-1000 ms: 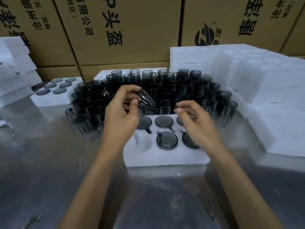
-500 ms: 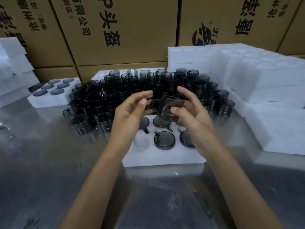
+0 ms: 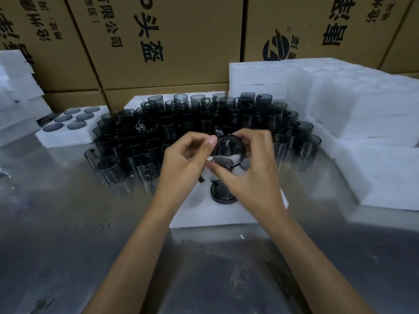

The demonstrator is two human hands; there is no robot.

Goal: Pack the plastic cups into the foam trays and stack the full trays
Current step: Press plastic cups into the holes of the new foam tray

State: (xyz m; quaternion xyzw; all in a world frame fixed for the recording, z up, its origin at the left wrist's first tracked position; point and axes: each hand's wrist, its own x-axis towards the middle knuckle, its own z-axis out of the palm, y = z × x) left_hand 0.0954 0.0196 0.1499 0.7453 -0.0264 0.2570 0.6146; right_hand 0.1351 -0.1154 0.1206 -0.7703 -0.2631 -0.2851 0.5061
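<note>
both hands, left hand (image 3: 183, 159) and right hand (image 3: 254, 171), hold one smoky cup (image 3: 229, 151) between the fingertips, just above the foam tray (image 3: 226, 214). to do it well, i think turn its mouth down, then press it straight into an empty hole of the tray.

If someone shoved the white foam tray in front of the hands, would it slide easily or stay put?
The foam tray would probably slide easily: it looks like light foam, and the metal table under it is smooth and shiny. The packed cups likely add little weight. Being a low, broad slab, it seems unlikely to tip.
</note>
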